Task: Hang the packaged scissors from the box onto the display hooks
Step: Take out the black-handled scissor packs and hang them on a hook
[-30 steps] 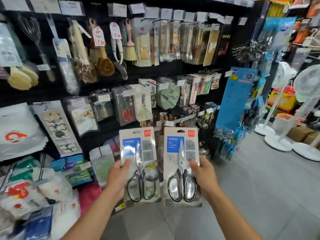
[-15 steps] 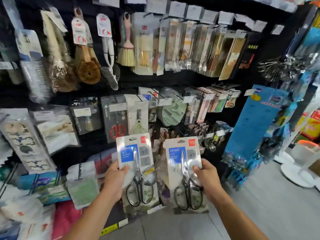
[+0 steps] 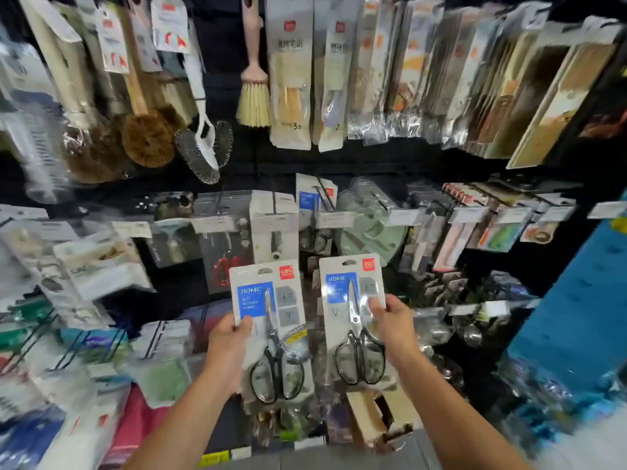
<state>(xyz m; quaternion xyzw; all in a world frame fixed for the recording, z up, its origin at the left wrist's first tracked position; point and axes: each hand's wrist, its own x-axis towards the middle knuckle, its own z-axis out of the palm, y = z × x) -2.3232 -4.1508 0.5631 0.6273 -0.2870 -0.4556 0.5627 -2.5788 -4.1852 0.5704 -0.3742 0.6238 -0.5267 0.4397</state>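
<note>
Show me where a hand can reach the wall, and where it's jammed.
Bare dark panel runs between the pink brush above and the hanging scissors pack below; another dark gap sits left of the pack in the left hand. The hook rows themselves are packed.

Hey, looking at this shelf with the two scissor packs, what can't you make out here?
Head view only.
Empty hook for these packs: hook tips are covered by hanging goods.
Small print on the left scissors pack and right scissors pack: too small, blurred.
Fingers of the left hand and right hand behind the cards: hidden by the cards.
Contents of the cardboard box: partly blocked by the packs.
Left-edge goods: motion blur.
</note>
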